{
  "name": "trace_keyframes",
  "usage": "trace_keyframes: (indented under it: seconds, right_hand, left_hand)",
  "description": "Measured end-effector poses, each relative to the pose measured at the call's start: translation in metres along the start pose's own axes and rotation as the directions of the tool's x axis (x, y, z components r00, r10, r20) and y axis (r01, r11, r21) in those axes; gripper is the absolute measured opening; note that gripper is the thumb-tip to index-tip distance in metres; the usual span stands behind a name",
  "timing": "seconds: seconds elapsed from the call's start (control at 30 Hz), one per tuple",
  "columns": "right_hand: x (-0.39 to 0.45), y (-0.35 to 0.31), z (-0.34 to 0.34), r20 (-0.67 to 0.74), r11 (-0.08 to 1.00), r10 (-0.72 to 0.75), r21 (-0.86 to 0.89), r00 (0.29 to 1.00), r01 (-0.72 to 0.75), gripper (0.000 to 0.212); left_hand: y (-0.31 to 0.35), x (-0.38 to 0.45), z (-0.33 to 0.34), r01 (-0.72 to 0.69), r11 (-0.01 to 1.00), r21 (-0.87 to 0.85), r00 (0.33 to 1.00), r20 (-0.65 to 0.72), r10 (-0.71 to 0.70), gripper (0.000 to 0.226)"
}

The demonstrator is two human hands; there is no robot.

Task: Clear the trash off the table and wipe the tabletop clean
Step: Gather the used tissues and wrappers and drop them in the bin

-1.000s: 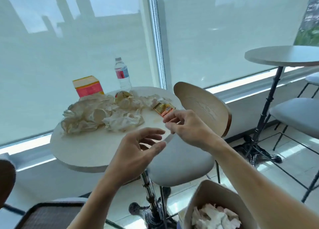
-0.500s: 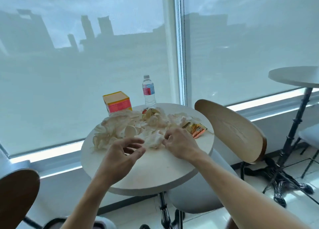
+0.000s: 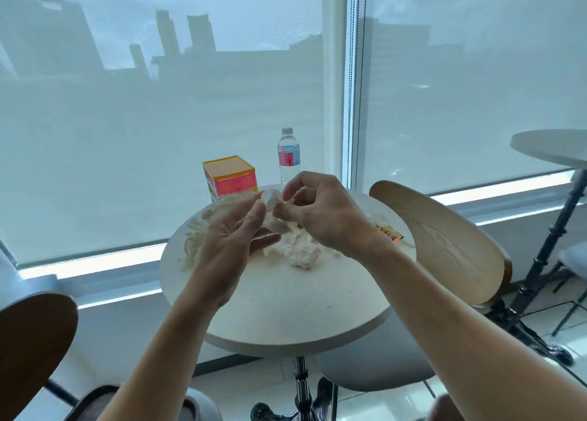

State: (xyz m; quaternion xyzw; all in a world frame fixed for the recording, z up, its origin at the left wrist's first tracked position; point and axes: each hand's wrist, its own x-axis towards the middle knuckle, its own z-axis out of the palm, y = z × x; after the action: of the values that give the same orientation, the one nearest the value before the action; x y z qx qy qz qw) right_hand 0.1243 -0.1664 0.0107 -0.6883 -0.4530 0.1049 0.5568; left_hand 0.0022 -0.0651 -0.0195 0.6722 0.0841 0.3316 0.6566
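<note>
Above a round table, a person's right hand and left hand both pinch one crumpled white tissue, lifted over the pile of tissues beside an orange wrapper.

Soft daylight filters through the window blinds, backlighting the scene; edges bow with wide-angle distortion, slightly hazy.
</note>
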Motion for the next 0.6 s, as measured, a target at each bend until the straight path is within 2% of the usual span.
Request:
trace_keyframes:
  seconds: [0.13, 0.17, 0.23, 0.3, 0.37, 0.43, 0.5, 0.6]
  right_hand:
    - [0.003, 0.008, 0.003, 0.145, 0.990, 0.037, 0.131, 0.989, -0.056, 0.018]
    - [0.003, 0.011, 0.002, 0.174, 0.991, 0.048, 0.114, 0.984, -0.068, 0.021]
    - [0.004, 0.021, 0.000, 0.189, 0.996, 0.085, -0.023, 0.978, -0.082, 0.029]
    - [0.004, 0.032, -0.001, 0.169, 0.964, 0.143, -0.248, 0.975, -0.098, 0.037]
    - [0.003, 0.042, 0.001, 0.173, 0.862, 0.188, -0.500, 0.967, -0.078, 0.046]
    - [0.000, 0.049, 0.005, 0.204, 0.733, 0.251, -0.679, 0.946, -0.048, 0.053]
    - [0.000, 0.058, 0.011, 0.207, 0.673, 0.315, -0.737, 0.926, -0.064, 0.052]
    - [0.001, 0.069, 0.019, 0.164, 0.670, 0.263, -0.740, 0.951, -0.058, 0.026]
  left_hand:
    - [0.001, -0.001, -0.005, -0.004, 0.999, -0.032, 0.997, -0.083, 0.002, 0.024]
    - [0.000, -0.001, -0.008, -0.007, 1.000, -0.023, 0.993, -0.114, 0.005, 0.019]
    - [-0.002, -0.002, -0.014, -0.005, 1.000, -0.007, 0.985, -0.174, 0.004, 0.012]
    - [-0.004, -0.003, -0.018, 0.009, 1.000, -0.011, 0.977, -0.215, -0.011, 0.012]
    - [-0.006, -0.003, -0.021, 0.028, 1.000, -0.013, 0.970, -0.240, -0.030, 0.010]
    - [-0.009, -0.003, -0.024, 0.042, 0.999, -0.009, 0.964, -0.262, -0.043, 0.010]
    - [-0.010, -0.004, -0.024, 0.054, 0.999, -0.010, 0.959, -0.278, -0.054, 0.010]
    - [-0.011, -0.006, -0.024, 0.065, 0.998, 0.007, 0.959, -0.278, -0.060, 0.012]
